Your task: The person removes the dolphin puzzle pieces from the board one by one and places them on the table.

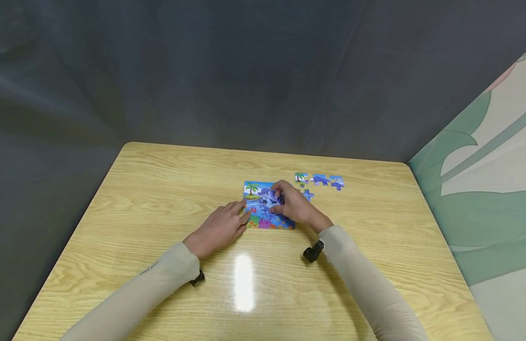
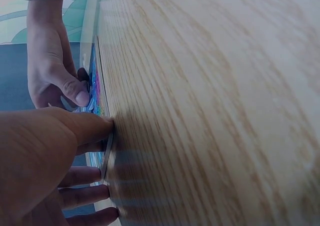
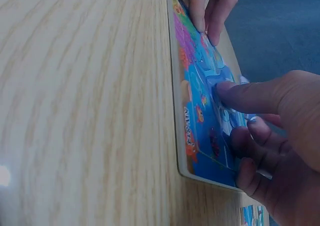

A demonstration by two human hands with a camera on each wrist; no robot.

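A colourful jigsaw board [image 1: 252,222] with a sea picture, palm tree and dolphins lies flat on the table. My left hand [image 1: 222,226] rests at its left edge, fingers spread, with the thumb [image 2: 95,127] touching the board's rim. Over the board's middle, my right hand [image 1: 296,202] pinches a blue puzzle piece [image 1: 269,198] between thumb and fingers. In the right wrist view the right thumb [image 3: 250,96] and fingertips come down close to the picture, and the hand hides much of the piece. Whether the piece is seated in the board I cannot tell.
Several loose puzzle pieces [image 1: 320,179] lie beyond the board to the right, one blue piece [image 1: 307,194] close by the right hand. The wooden table [image 1: 169,189] meets a dark curtain [image 1: 245,76] at the back and a leaf-patterned cloth [image 1: 493,189] at the right.
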